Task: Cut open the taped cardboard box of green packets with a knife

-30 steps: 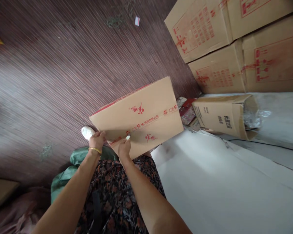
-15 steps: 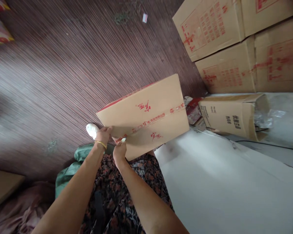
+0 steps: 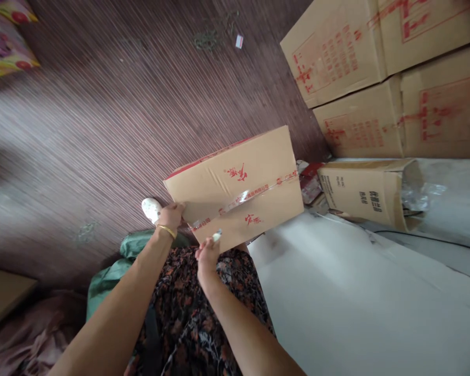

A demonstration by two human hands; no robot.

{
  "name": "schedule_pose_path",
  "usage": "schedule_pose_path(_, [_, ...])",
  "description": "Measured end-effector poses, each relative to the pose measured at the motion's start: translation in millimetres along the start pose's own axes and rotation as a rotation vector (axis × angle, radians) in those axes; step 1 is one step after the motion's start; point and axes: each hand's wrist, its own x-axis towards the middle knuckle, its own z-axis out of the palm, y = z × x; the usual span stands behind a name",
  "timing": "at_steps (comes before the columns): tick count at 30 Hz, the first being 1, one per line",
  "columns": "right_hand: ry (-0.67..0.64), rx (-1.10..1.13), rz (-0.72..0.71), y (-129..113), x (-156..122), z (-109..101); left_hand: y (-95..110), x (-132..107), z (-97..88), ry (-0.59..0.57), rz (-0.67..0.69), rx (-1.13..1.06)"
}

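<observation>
Compared with half a second ago, the printed sealing tape (image 3: 241, 197) along the seam of the tan cardboard box with red printing (image 3: 238, 188) has lifted: it now stands off the seam in a shiny, buckled strip, where before it lay flat. The right hand has also drawn back from the seam toward the person's body.

At the far left, bright fruit-printed packaging (image 3: 6, 42) lies on the dark ribbed floor covering (image 3: 102, 104). A crumpled green bag (image 3: 117, 261) sits by the person's patterned clothing, and a white shoe (image 3: 151, 208) shows just beside the left hand.

The left hand (image 3: 171, 215), with a thin gold bangle (image 3: 166, 230) at the wrist, has its fingers curled over the box's near left corner, gripping the edge. The right hand (image 3: 207, 256) is closed in a pinch on a small pale thing at the fingertips; whether that is the tape's end or a small tool cannot be told. The box lies just beyond both hands, tilted, its near edge touching the left fingers and close to the right fingertips.

Right of it, a smaller open carton (image 3: 366, 190) lies on its side on the pale surface (image 3: 356, 303), with stacked large cartons (image 3: 376, 73) behind.
</observation>
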Motion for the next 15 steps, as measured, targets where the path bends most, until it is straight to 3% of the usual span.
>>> schedule_pose_path(4, [0.105,0.388,0.177,-40,33,-47,12,-8,1.5,0.004,-0.052,-0.043])
schedule_pose_path(8, [0.182,0.707,0.199,-90,76,-60,25,-15,-2.1,-0.009,-0.092,-0.068])
schedule_pose_path(11, [0.196,0.659,0.219,-114,106,-63,31,-23,-1.7,-0.006,-0.1,-0.091])
schedule_pose_path(15, [0.153,0.512,0.195,-123,123,-70,35,-39,6.5,-0.014,-0.111,-0.124])
